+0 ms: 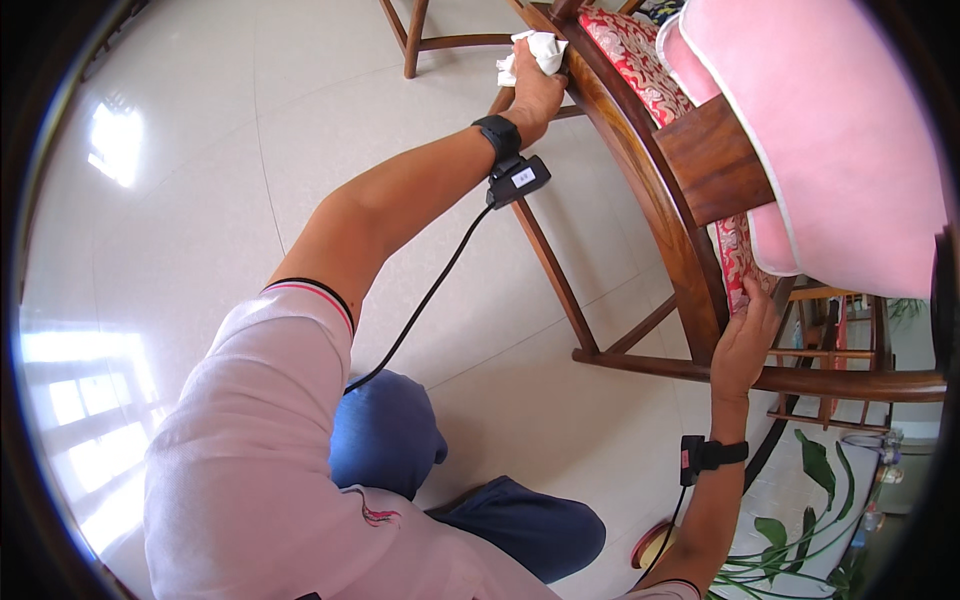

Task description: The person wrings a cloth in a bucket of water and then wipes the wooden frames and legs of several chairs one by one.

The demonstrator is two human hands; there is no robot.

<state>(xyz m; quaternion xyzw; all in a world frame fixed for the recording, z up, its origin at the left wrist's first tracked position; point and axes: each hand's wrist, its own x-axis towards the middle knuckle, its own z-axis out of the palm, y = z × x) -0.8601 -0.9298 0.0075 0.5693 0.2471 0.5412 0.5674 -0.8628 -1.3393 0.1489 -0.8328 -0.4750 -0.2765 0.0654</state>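
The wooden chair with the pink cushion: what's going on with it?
A person has both bare hands at the wooden chair. The left hand holds a crumpled white cloth by one end of the curved rail. The right hand is near the other end, beside the red patterned cushion; whether it grips the wood is unclear. The pink cushion sits against the wide slat.

The left arm (370, 210) stretches from the lower left to the top centre of the frame, elbow slightly bent; the left grip (540, 95) is closed, fingers curled. The right forearm (712, 515) rises from the lower right, the right grip (742, 350) extending upward, fingers fairly straight.
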